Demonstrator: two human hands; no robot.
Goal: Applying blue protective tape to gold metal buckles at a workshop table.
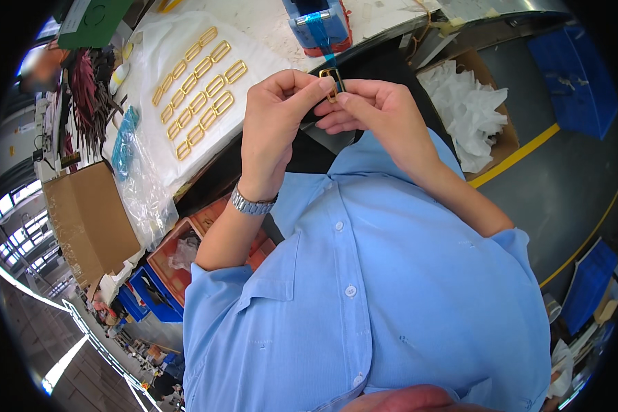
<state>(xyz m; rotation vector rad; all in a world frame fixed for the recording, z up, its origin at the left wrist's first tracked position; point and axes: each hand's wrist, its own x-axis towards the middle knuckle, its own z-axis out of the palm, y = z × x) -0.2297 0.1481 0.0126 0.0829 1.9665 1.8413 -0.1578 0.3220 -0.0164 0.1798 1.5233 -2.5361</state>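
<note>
A gold rectangular buckle point(332, 95) is pinched between my two hands at the table's near edge. My left hand point(276, 113) grips its left side with thumb and forefinger. At its lower right side, my right hand point(388, 113) closes thumb and fingers on it, the other fingertips lying behind. A strip of shiny blue tape point(329, 55) runs down to the buckle from a blue tape dispenser point(321, 26) straight ahead. How far the tape goes round the buckle is hidden by my fingers. More gold buckles point(198, 103) lie in slanting rows on a white sheet point(239, 42), to the left.
Crumpled clear plastic point(144, 199) and a blue plastic bundle point(125, 144) lie at the table's left. Below stands a brown cardboard box point(89, 220), near red crates point(175, 257). On the right, a carton holds white crumpled paper point(463, 110); a blue bin point(573, 79) is beyond it.
</note>
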